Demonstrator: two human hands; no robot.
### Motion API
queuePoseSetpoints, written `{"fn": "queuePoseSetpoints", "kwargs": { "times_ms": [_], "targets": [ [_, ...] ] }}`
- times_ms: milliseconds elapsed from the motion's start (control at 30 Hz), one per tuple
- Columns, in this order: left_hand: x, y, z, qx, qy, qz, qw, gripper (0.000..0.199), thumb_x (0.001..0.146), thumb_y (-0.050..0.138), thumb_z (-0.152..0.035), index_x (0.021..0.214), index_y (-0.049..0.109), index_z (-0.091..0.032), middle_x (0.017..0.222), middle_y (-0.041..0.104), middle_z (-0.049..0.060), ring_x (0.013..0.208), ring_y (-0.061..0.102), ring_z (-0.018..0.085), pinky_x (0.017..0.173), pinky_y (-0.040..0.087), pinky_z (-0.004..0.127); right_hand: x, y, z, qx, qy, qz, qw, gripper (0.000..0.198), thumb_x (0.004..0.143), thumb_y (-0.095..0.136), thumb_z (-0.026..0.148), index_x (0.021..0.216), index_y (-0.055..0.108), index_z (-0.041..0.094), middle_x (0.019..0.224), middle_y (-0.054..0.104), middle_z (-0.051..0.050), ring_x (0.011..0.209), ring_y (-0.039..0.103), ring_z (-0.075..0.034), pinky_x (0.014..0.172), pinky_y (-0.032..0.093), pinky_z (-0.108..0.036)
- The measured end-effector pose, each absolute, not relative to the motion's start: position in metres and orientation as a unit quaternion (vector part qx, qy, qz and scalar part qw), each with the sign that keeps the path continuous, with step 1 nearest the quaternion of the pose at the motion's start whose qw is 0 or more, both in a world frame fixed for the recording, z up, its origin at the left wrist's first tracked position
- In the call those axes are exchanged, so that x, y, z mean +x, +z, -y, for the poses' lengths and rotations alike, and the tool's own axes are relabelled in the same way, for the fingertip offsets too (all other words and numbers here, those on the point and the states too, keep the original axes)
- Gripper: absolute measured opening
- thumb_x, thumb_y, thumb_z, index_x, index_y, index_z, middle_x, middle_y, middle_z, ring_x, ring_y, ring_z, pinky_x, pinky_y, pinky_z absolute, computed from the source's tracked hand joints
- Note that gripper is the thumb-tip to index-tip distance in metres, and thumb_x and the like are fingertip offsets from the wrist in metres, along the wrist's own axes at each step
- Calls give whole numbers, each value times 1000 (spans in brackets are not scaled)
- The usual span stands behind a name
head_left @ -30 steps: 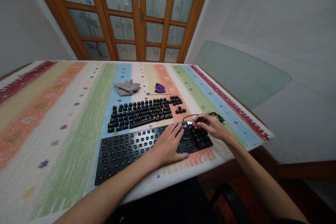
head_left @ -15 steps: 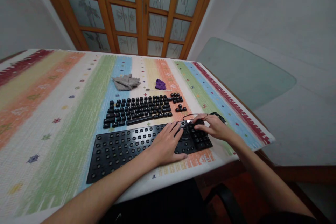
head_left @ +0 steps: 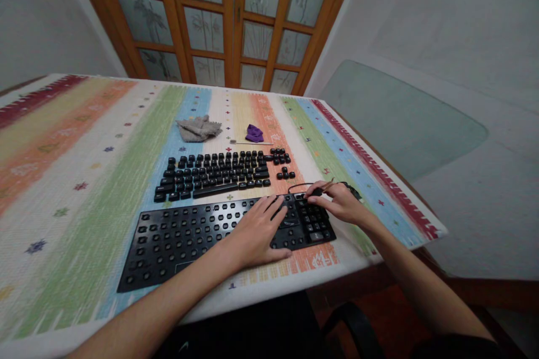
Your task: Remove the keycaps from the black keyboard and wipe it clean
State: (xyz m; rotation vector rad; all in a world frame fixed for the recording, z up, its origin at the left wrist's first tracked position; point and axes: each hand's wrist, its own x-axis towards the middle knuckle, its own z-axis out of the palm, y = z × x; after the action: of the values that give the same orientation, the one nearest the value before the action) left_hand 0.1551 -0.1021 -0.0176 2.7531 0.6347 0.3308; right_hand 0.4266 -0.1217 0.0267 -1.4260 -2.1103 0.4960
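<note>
A black keyboard (head_left: 181, 235) lies near the table's front edge, its keycaps gone except over the number pad (head_left: 314, 219) at its right end. My left hand (head_left: 256, 230) rests flat on the board's right-middle part, fingers stretched out and thumb apart. Over the top of the number pad, my right hand (head_left: 337, 201) is closed, thumb and fingers pinched around a thin stick-like tool (head_left: 329, 183). Its dark lower part is mostly hidden by the fingers, so its exact kind is unclear. Loose black keycaps (head_left: 214, 174) lie behind the board in keyboard order.
Behind the keycaps lie a crumpled grey cloth (head_left: 199, 129), a purple cloth (head_left: 254, 133) and a toothbrush (head_left: 250, 142). A black cable (head_left: 297, 185) curves behind the number pad. The striped tablecloth (head_left: 84, 235) covers the table. A black chair armrest (head_left: 353, 320) sits below its front edge.
The whole view has shifted slightly, so the keyboard appears a little further left. A thin stick now shows above my right hand's fingers. My left hand keeps its place on the board.
</note>
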Motion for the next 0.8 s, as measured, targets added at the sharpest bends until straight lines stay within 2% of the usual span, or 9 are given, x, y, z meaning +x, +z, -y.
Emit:
{"fn": "queuePoseSetpoints", "kwargs": {
  "times_ms": [133,300,400,600,800],
  "targets": [
    [155,-15,102,955,118,-226,149,84,83,59,-65,146,41,-11,161,29,20,149,25,35,122,23,50,428,23,119,-523,208,777,282,25,93,60,43,92,70,20,89,74,-7,82,70,-20,83,54,-34],
    [155,-15,103,957,111,-226,144,86,83,61,-65,146,41,-10,160,32,20,150,25,34,123,21,48,433,19,110,-519,321,732,302,32,94,58,46,98,68,16,80,73,-6,68,69,-17,65,56,-30],
    [154,-16,103,956,116,-227,144,85,83,61,-65,147,40,-13,160,31,18,150,26,33,122,22,48,436,18,110,-524,348,714,308,35,93,59,48,98,68,15,81,74,-6,67,70,-17,62,56,-29],
    [154,-17,103,956,112,-231,143,87,83,62,-64,148,39,-11,161,29,18,150,24,34,123,21,47,425,24,123,-492,184,803,281,24,93,63,43,92,72,20,94,76,-8,87,72,-21,85,56,-35],
    [154,-11,104,955,95,-234,154,88,81,66,-62,146,41,-9,160,30,20,150,24,34,124,21,48,424,32,122,-460,141,847,224,24,97,59,40,101,70,19,96,76,-8,88,72,-21,84,56,-33]
  ]
}}
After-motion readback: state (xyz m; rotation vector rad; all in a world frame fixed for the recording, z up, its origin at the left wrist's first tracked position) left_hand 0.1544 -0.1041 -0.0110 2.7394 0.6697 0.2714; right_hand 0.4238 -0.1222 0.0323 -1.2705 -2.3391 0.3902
